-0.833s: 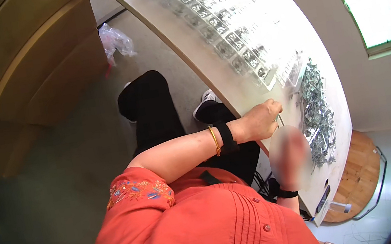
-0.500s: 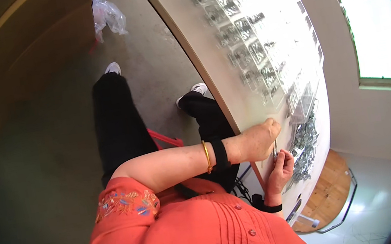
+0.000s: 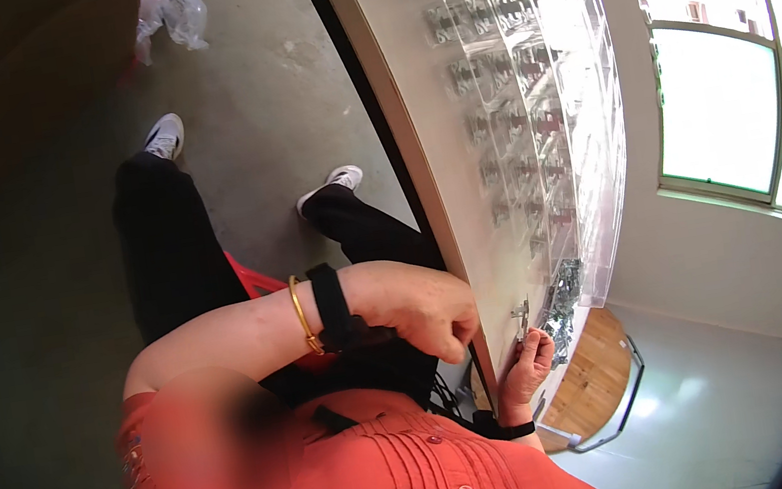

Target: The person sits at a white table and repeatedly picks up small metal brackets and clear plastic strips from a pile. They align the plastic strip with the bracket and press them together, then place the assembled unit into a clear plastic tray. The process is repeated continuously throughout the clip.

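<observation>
My left hand [image 3: 429, 312], with a gold bangle and a black band at its wrist, hangs by the table's front edge. Its fingers are curled closed, and whatever they may hold is hidden. Over the tabletop, my right hand [image 3: 528, 371] pinches a small silver metal piece [image 3: 522, 314] between thumb and fingers. The piece sticks up past the fingertips; its exact kind is too small to make out. Just beyond the right hand lies a heap of small shiny metal parts [image 3: 565, 304].
Clear plastic compartments [image 3: 497, 72] holding small dark parts stand in rows along the pale table [image 3: 431, 137]. To the right is a round wooden top [image 3: 589, 387] with a metal rail. A clear plastic bag [image 3: 171, 14] lies on the floor beyond my feet.
My left hand has drawn back from beside the right hand, leftward to the table edge. The right hand remains pinched at the heap. The whole view has shifted.
</observation>
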A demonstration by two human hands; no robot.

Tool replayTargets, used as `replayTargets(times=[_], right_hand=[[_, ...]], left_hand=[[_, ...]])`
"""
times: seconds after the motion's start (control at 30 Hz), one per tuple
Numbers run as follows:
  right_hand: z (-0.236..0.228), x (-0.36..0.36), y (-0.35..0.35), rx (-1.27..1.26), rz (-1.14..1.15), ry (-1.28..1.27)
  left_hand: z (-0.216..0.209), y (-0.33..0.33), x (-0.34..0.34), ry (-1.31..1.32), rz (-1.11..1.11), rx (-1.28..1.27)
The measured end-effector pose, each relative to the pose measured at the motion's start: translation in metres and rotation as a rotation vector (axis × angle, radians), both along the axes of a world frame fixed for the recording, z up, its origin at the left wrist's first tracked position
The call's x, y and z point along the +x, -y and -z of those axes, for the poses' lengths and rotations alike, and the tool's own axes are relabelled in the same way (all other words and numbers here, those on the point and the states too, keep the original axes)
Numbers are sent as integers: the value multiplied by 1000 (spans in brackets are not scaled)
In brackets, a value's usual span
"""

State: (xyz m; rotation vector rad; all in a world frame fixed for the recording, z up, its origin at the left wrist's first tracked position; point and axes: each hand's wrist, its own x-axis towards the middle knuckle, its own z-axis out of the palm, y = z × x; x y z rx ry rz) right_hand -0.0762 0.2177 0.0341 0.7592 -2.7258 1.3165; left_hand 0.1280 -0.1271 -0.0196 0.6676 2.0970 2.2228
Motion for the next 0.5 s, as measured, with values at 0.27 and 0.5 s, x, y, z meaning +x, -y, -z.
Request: replayTargets(times=[0.27, 0.5], right_hand=[[-5, 8, 5, 24, 81, 18], [-8, 13, 18, 45, 143, 1]], left_hand=[[69, 2, -5, 118, -17, -166], [105, 32, -3, 210, -307, -263]])
